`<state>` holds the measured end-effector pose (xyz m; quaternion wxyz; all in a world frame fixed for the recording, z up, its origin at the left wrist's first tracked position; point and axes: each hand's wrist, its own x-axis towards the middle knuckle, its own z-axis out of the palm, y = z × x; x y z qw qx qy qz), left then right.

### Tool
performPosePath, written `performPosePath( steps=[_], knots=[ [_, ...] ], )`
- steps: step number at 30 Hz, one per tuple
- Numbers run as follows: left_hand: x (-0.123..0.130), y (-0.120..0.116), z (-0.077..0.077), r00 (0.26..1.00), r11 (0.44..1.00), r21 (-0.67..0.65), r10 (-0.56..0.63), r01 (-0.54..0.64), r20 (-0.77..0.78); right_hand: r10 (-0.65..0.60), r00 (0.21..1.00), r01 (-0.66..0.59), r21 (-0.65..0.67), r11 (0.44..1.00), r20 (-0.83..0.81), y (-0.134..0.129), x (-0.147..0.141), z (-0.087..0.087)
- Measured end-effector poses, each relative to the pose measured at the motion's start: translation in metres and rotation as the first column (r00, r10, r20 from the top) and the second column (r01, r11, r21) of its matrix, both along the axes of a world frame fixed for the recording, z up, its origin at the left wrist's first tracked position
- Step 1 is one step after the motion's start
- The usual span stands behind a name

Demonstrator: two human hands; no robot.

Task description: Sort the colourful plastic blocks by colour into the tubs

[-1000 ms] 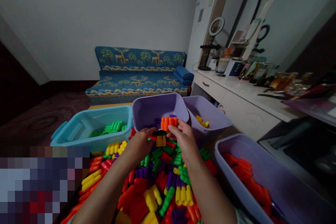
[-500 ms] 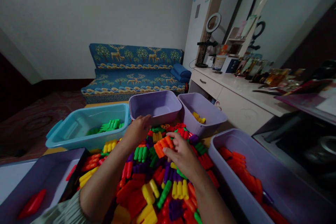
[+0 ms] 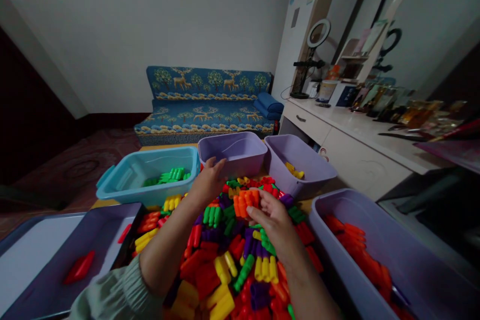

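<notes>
An orange plastic building block (image 3: pixel 245 202), made of several joined tubes, is held up in my right hand (image 3: pixel 270 212) between thumb and fingers. It hovers just over a heap of mixed coloured blocks (image 3: pixel 225 240). My left hand (image 3: pixel 209 178) is in front of the near wall of the middle purple bin (image 3: pixel 249 164), its fingers apart and no block visible in them. A small bit of red shows beside that hand; whether the hand touches it cannot be made out. Yellow, green, purple and red blocks lie below both forearms.
A turquoise bin (image 3: pixel 112 189) with green blocks stands on the left. At the right back, a purple bin (image 3: pixel 300 160) contains yellow blocks; another purple bin (image 3: pixel 337 210) nearer me has orange ones. Red pieces lie in a dark purple tray (image 3: pixel 101 230). A sofa (image 3: pixel 210 105) stands beyond.
The view has turned a little left, so everything appears farther right. My right hand still has the orange block, turned more upright. The fingers of my left hand have spread slightly.
</notes>
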<state>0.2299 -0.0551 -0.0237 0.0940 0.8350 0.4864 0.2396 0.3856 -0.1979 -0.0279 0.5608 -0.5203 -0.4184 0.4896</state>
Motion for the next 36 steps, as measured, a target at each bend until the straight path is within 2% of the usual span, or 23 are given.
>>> performPosePath(
  steps=[2,5,7,10,14,18,22,25,28,30,32,36],
  knots=[
    [-0.003,-0.016,0.007,0.998,0.999,-0.018,-0.038,0.039,0.052,-0.017,0.996,0.016,-0.006,1.000,-0.091,-0.002,-0.004,0.004],
    [-0.011,-0.046,0.021,0.982,0.982,-0.088,-0.158,0.167,0.106,-0.042,0.955,0.040,-0.013,0.999,-0.295,-0.004,-0.010,0.011],
    [-0.018,-0.067,0.027,0.977,0.975,-0.115,-0.174,0.189,0.126,-0.079,0.865,0.074,-0.030,0.997,-0.495,-0.005,-0.012,0.016],
    [-0.031,-0.094,0.023,0.982,0.983,-0.149,-0.083,0.109,0.168,-0.158,0.687,0.165,-0.060,0.985,-0.709,-0.007,-0.010,0.022],
    [-0.046,-0.118,-0.001,0.986,0.984,-0.175,-0.001,0.031,0.169,-0.243,0.604,0.313,-0.055,0.948,-0.759,-0.010,0.000,0.031],
    [-0.060,-0.132,-0.019,0.980,0.987,-0.158,0.036,-0.005,0.196,-0.358,0.500,0.521,-0.056,0.851,-0.789,-0.015,0.020,0.040],
    [-0.073,-0.142,-0.026,0.963,0.983,-0.181,0.070,-0.023,0.261,-0.366,0.414,0.674,0.011,0.739,-0.833,-0.022,0.053,0.045],
    [-0.081,-0.145,-0.031,0.961,0.979,-0.201,0.087,-0.034,0.262,-0.372,0.408,0.735,0.058,0.676,-0.834,-0.028,0.073,0.048],
    [-0.086,-0.145,-0.035,0.963,0.977,-0.208,0.099,-0.046,0.252,-0.417,0.324,0.785,-0.004,0.619,-0.849,-0.032,0.084,0.050],
    [-0.090,-0.146,-0.035,0.964,0.978,-0.201,0.113,-0.064,0.242,-0.411,0.273,0.799,-0.033,0.600,-0.870,-0.034,0.091,0.048],
    [-0.092,-0.146,-0.034,0.965,0.979,-0.184,0.131,-0.090,0.225,-0.381,0.289,0.799,0.002,0.602,-0.878,-0.035,0.099,0.042],
    [-0.094,-0.145,-0.032,0.972,0.979,-0.155,0.158,-0.132,0.172,-0.354,0.408,0.779,0.119,0.616,-0.841,-0.031,0.107,0.028]
  ],
)
